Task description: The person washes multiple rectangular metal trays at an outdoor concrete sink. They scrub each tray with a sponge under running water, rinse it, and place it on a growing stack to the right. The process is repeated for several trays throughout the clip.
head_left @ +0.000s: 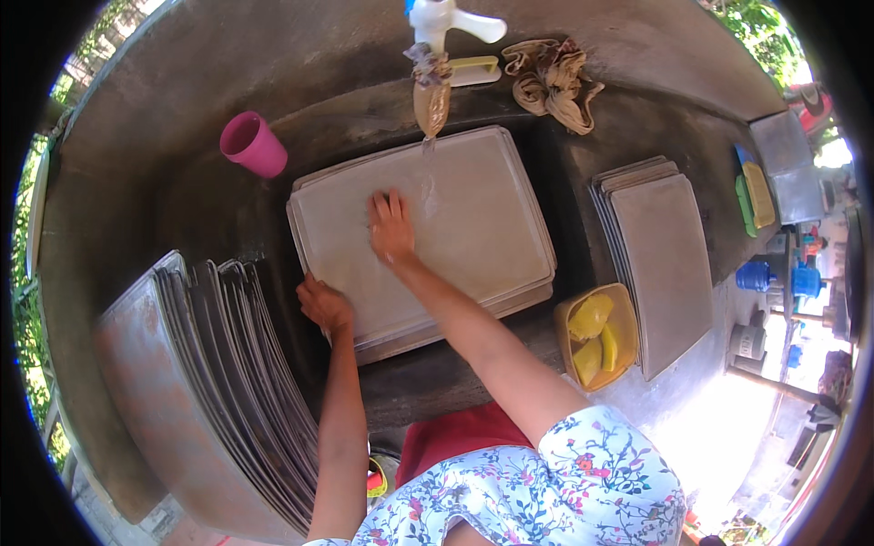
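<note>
My right hand (391, 226) lies flat, fingers spread, on the wet top tray (482, 227) of a stack of rectangular metal trays in a concrete sink. My left hand (324, 305) grips the near left edge of that stack. A white tap (446, 20) with a cloth bag tied over its spout (431, 98) drips water onto the tray's far side.
A row of trays (218, 364) leans on edge at the left. Another tray stack (660, 259) lies on the right ledge beside a yellow tub (583, 359) of yellow sponges. A pink cup (252, 144) stands at back left, a rag (551, 77) by the tap.
</note>
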`<state>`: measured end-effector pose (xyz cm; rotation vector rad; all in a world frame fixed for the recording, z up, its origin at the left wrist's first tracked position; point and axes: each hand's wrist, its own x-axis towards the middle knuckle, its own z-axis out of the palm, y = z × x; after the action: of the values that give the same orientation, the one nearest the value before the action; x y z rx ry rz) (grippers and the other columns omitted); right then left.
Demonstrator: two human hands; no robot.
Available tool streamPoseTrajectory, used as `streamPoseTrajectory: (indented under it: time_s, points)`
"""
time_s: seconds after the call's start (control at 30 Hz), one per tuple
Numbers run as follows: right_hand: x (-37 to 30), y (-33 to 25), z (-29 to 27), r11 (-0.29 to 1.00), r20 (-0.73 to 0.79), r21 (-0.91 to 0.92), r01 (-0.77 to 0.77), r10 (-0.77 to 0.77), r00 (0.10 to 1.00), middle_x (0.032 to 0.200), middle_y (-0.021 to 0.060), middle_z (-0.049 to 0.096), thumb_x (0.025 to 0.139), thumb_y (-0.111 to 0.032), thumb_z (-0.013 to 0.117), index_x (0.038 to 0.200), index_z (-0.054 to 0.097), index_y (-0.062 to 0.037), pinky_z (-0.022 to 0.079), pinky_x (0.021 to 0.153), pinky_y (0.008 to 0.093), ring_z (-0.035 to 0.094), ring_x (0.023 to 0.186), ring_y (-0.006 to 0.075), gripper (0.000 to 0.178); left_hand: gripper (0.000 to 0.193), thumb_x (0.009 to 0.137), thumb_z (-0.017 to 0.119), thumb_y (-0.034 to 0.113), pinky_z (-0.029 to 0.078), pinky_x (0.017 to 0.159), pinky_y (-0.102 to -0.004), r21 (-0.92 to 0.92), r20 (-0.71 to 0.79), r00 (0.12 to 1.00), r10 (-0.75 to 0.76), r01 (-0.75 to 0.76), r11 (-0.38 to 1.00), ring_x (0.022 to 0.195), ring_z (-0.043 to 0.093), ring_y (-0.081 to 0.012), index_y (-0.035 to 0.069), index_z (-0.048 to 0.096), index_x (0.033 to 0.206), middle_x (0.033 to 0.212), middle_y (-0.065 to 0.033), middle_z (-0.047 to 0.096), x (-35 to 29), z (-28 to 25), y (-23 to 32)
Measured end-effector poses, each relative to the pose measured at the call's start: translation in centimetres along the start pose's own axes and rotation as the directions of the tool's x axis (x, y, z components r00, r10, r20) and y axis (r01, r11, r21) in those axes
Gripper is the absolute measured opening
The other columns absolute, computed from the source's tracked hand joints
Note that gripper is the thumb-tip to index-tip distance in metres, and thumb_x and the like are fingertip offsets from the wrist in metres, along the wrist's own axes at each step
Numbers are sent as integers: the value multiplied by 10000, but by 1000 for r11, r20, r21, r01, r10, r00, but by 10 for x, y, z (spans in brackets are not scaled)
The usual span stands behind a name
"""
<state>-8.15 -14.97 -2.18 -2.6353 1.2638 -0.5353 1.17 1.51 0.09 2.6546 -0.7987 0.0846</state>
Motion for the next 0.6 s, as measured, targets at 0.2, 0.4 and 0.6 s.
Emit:
streamPoseTrajectory:
  time_s: [0.2, 0.4, 0.6]
  points:
    - [-135, 93, -63, 915, -263, 56, -399, 399, 879, 1243, 196, 488, 844, -110, 480, 1221, 475, 8, 278, 1029, 517, 392, 1212, 418, 395, 303, 880, 518, 96, 408, 815, -446, 41, -27, 999, 27, -26, 999, 1000, 509, -298, 77, 504, 1182, 1023, -116, 510, -1, -3, -2]
    - [-145, 190, -115, 921, -247, -242, -307, 247, 937, 1226, 172, 506, 832, -66, 503, 1184, 508, 9, 314, 1015, 517, 386, 1224, 422, 360, 324, 880, 518, 85, 403, 815, -441, 11, 29, 1000, 10, -11, 1000, 1002, 508, -295, 70, 490, 1202, 1033, -114, 500, 0, -3, -2]
    - [47, 159, -26, 932, -399, 181, -314, 361, 843, 1151, 183, 549, 910, -184, 425, 1092, 558, -13, 383, 967, 444, 468, 1136, 362, 283, 323, 883, 523, 108, 405, 821, -442, 19, 21, 1000, 20, -20, 1000, 1004, 516, -295, 79, 493, 1204, 1048, -112, 495, 0, 0, -4]
